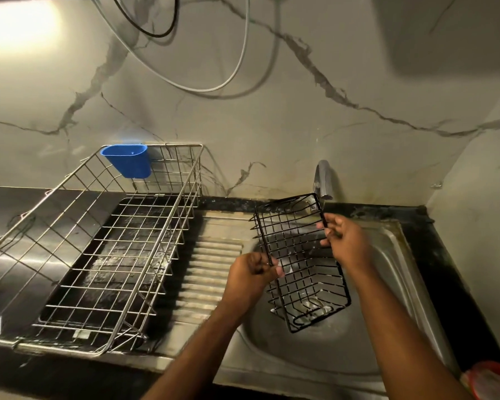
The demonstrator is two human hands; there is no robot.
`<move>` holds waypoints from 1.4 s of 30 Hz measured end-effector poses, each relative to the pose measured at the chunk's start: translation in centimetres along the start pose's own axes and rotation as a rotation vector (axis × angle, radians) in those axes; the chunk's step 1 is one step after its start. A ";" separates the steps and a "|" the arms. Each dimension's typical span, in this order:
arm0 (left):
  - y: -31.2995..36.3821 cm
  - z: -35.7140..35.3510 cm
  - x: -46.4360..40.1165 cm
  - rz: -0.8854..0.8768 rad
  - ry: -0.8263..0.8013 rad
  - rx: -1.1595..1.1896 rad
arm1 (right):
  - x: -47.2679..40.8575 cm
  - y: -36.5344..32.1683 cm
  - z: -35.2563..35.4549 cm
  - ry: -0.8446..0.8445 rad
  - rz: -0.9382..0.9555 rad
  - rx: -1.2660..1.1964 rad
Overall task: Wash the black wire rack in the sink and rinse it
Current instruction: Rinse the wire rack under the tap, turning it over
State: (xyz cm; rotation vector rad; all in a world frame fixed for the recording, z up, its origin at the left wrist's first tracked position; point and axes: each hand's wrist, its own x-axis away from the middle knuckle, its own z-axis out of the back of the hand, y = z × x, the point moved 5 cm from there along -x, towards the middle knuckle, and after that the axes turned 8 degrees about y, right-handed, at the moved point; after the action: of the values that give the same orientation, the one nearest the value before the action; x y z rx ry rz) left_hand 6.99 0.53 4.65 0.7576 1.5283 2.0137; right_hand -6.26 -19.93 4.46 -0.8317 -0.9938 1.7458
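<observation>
left arm: reaching in from bottom centre, bare forearm angling up and right
left hand [254, 269]: fingers curling tight, gripping the near left edge of the black wire rack [300, 264]
right arm: coming in from bottom right, forearm angling up and left
right hand [345, 241]: fingers bending, pinching the rack's far right edge, thumb side facing left

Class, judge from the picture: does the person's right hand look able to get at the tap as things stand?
Probably yes, once it lets go. The right hand pinches the black wire rack just below the tap, and nothing stands between them. The left hand grips the rack too.
</observation>
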 end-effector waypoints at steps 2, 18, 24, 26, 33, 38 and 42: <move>0.0 -0.1 -0.1 -0.005 -0.001 -0.019 | -0.3 0.3 -0.2 0.005 -0.003 -0.014; 0.7 -1.6 -0.7 0.140 0.100 0.101 | -5.0 0.3 -3.5 -0.015 -0.737 -1.085; -0.8 -2.2 -1.5 0.247 0.116 0.070 | -6.3 0.3 -6.8 -0.167 -0.897 -1.042; -0.9 -2.3 -2.0 0.256 0.105 0.061 | -6.6 0.6 -6.8 -0.160 -0.914 -1.120; -0.4 -2.9 -3.4 0.233 0.064 0.063 | -4.9 0.4 -5.5 -0.297 -0.660 -0.649; 0.3 -3.3 -3.5 0.313 0.127 0.234 | -4.5 -0.5 -4.0 -0.278 -0.463 -0.508; 0.0 -3.8 -3.7 0.284 0.054 0.230 | -2.7 -0.8 -2.9 -0.406 -0.460 -0.314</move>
State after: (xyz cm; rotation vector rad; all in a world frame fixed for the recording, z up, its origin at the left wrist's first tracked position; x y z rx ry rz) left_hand 7.09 -4.62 3.38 1.0723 1.7903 2.0921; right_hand -2.62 -21.50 4.16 -0.3869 -1.6185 1.3984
